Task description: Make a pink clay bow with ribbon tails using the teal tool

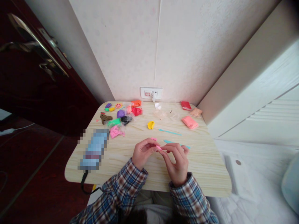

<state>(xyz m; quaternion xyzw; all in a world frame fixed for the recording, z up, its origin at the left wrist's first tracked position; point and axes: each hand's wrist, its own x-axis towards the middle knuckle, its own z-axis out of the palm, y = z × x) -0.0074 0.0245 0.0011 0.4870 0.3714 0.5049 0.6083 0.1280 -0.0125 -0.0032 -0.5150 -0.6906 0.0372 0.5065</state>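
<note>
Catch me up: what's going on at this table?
A person in a plaid shirt pinches a small pink clay piece between the fingertips of the left hand and right hand, just above the wooden table. Two teal tools lie just beyond the hands. A yellow lump sits farther back, and coloured clay packets cluster at the far left.

Yellow clay lump [150, 125], wall socket [151, 93]
</note>
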